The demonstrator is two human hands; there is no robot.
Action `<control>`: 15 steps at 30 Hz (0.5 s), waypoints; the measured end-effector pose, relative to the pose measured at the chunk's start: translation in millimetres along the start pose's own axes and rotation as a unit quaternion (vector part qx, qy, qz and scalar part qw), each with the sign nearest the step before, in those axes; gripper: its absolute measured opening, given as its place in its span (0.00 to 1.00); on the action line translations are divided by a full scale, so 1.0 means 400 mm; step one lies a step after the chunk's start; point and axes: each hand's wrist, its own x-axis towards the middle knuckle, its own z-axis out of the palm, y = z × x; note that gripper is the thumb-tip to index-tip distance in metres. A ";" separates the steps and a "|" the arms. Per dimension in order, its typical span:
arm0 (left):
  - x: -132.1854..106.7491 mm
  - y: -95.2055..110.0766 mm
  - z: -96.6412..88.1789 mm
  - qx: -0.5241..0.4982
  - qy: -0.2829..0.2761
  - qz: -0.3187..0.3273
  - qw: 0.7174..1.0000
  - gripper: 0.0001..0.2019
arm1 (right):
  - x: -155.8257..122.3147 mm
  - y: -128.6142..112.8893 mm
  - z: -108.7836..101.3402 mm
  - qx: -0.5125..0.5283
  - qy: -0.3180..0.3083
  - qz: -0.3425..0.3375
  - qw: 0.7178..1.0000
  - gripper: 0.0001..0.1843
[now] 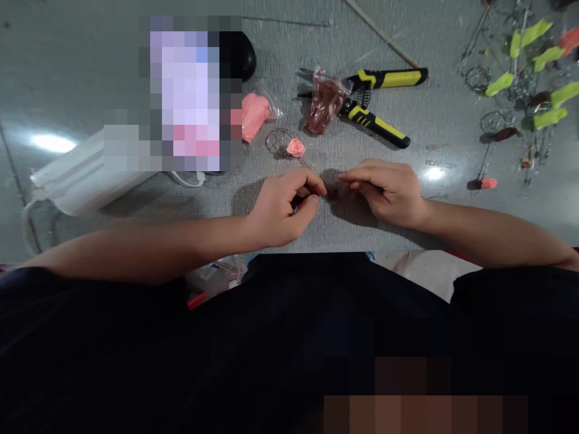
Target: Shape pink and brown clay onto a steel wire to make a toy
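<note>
My left hand (286,208) is closed, its thumb and index fingertips drawn together just above the table. Facing it, my right hand (392,191) is also closed in a pinch. A tiny dark reddish-brown bit (333,194) shows in the narrow gap between both sets of fingertips; whether either hand grips it is too small to tell. Just beyond my left hand lies a wire loop with a coral-pink clay rose (296,147). Farther back, a plastic bag of brown clay (324,102) rests against spring-handled pliers (380,123) with black and yellow grips.
A bag of pink clay (256,116) lies beyond my left hand, near a blurred bright screen (185,90). At left is a white device (93,172) with a cable. Twisted wires with yellow-green clay pieces (549,119) spread at right. A thin stick (384,35) lies at the back.
</note>
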 end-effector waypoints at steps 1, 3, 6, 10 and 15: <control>0.000 0.000 0.000 -0.001 0.004 0.010 1.000 0.07 | 0.000 0.000 0.000 0.000 -0.004 0.004 1.000 0.12; 0.001 0.001 0.000 -0.002 0.005 0.022 1.000 0.08 | 0.002 0.000 -0.002 0.001 -0.016 0.010 1.000 0.09; 0.001 0.002 -0.001 -0.001 -0.002 0.018 1.000 0.07 | 0.005 -0.002 -0.007 0.007 -0.030 0.005 1.000 0.05; 0.000 0.001 -0.001 0.002 -0.021 -0.005 1.000 0.06 | 0.003 -0.002 -0.013 0.008 -0.066 -0.022 0.998 0.13; 0.001 0.000 0.000 0.000 -0.033 -0.007 0.999 0.05 | 0.001 -0.003 -0.015 -0.030 -0.087 -0.049 0.995 0.21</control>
